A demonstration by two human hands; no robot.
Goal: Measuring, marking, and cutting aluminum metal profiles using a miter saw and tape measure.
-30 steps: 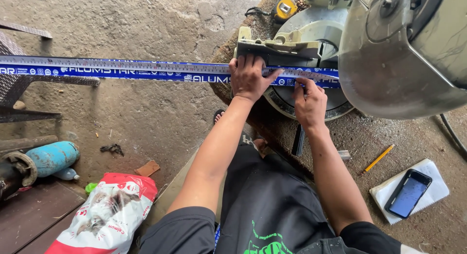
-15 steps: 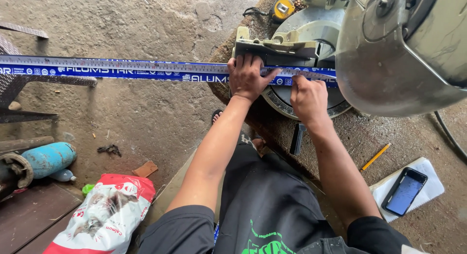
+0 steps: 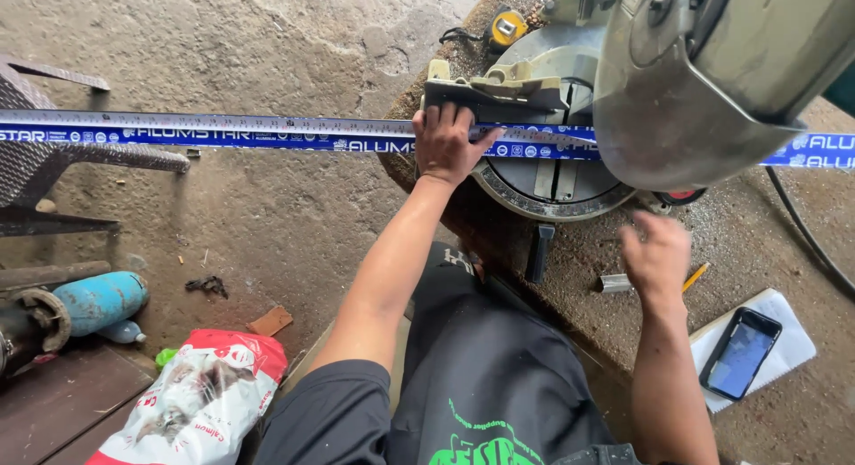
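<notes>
On the saw table, left hand [image 3: 448, 144] presses the blue bar [image 3: 267, 135] flat; right hand [image 3: 657, 256] hovers empty nearby.

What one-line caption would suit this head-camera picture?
Left hand presses a blue aluminium bar on a mitre saw while the right hand hovers near a pencil.

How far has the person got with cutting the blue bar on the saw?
Done: the blue bar lies across the saw table, a measuring tape stretched along it. In hand: the left hand presses the bar to the fence; the right hand hovers near a pencil. Left: the bar looks uncut, under the blade guard.
</notes>
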